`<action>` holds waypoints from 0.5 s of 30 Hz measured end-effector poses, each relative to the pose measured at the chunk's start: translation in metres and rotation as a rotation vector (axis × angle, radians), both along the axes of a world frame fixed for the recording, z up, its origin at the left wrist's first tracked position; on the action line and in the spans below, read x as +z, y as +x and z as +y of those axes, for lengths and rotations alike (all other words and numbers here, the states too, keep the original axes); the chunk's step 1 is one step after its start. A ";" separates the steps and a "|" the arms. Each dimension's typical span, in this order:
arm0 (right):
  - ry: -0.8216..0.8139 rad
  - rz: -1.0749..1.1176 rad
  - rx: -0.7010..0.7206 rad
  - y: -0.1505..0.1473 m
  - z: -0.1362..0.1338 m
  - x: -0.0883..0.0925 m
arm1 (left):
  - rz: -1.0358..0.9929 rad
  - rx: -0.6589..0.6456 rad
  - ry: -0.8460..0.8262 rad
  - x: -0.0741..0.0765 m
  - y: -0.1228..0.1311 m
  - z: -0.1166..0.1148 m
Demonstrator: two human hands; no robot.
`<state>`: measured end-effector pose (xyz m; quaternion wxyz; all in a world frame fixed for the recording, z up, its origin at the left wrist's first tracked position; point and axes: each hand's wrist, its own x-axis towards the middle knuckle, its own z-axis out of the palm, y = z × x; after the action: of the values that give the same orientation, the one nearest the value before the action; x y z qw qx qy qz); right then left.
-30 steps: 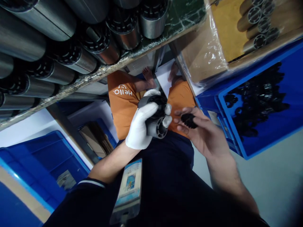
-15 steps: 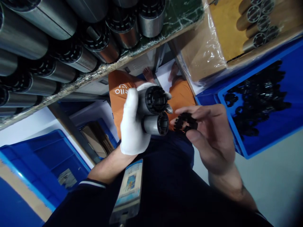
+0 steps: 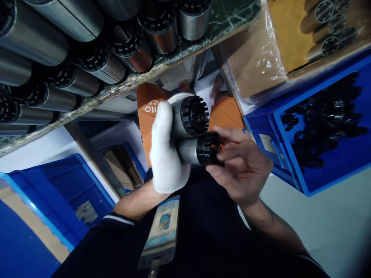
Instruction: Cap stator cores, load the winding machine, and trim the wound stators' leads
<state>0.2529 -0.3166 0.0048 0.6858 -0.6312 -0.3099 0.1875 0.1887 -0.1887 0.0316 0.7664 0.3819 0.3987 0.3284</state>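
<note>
Two grey metal cylinders lie side by side in my white-gloved left hand (image 3: 169, 154), which is closed around them. The upper cylinder (image 3: 178, 117) has a black toothed ring (image 3: 195, 116) on its end. On the end of the lower cylinder (image 3: 188, 151) sits another black slotted ring (image 3: 208, 148). My bare right hand (image 3: 243, 166) is closed on this lower ring, thumb below and fingers above, partly hiding its outer face. How far the ring is seated I cannot tell.
A green-topped bench (image 3: 228, 15) at upper left carries several metal cylinders with black ring ends. At right, a blue bin (image 3: 307, 189) holds many black plastic parts. Above it, a plastic-wrapped cardboard box (image 3: 255, 61) contains metal tubes. More blue bins (image 3: 72, 185) stand at left.
My right hand has moved left with the black ring, from beside the lower cylinder onto its end. My left hand still holds both cylinders, turned slightly. The view has shifted a little.
</note>
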 end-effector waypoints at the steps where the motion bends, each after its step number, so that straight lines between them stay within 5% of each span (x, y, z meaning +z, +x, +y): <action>1: -0.008 -0.009 0.020 0.004 -0.002 0.003 | -0.010 -0.021 -0.003 -0.001 0.000 0.001; 10: -0.138 -0.185 0.037 0.018 -0.007 0.019 | 0.036 -0.162 0.033 -0.006 -0.008 0.009; 15: -0.121 -0.199 0.039 0.008 -0.004 0.010 | 0.059 -0.179 0.076 -0.004 -0.011 0.009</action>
<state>0.2606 -0.3211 0.0152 0.6085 -0.6808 -0.3769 0.1556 0.1781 -0.1801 0.0273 0.7655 0.4543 0.3725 0.2623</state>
